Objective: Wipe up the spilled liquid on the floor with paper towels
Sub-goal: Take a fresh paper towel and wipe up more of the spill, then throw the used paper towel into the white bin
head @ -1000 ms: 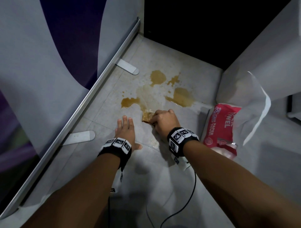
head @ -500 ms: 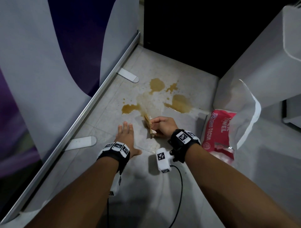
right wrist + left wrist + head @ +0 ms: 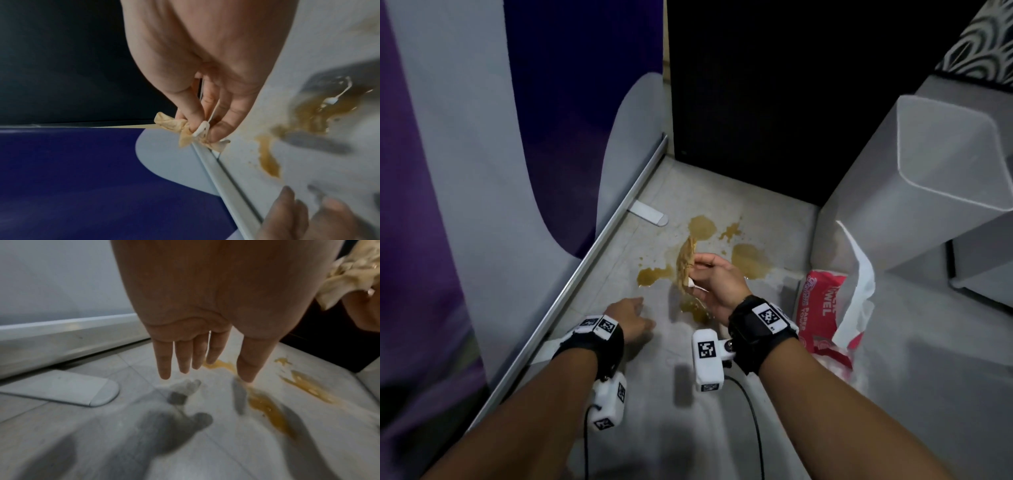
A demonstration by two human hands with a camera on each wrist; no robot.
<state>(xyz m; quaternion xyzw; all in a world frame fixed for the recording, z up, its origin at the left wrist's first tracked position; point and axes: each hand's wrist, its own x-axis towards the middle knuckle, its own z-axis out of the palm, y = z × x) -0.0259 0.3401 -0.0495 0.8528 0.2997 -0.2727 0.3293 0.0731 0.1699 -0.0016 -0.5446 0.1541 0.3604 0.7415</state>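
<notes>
Compared with one second earlier, the soaked paper towel (image 3: pixel 686 263) has been lifted off the floor (image 3: pixel 774 428); before it was pressed flat on the tiles under the right hand (image 3: pixel 717 286), and now it is held upright in the air above the spilled liquid (image 3: pixel 751 258). The left hand (image 3: pixel 631 318), which was resting flat on the floor, has been raised a little, and the head view has been tilted upward, so more of the dark opening behind is seen.

From this it is judged that this towel is saturated and cannot take much more. Several brown puddles are still left on the tiles, so the task is only partly done and a fresh sheet will probably be needed from the red paper towel pack (image 3: pixel 822 308), which lies just to the right of the spill.

The right hand is closed in a pinch: the wet, brown-stained towel is gripped between the thumb and the fingertips (image 3: pixel 193 123), with a small white part still showing. The left hand is released, with fingers (image 3: pixel 164 363) straight and slightly apart; nothing is held, and the fingertips seem to hang just above the floor.
</notes>
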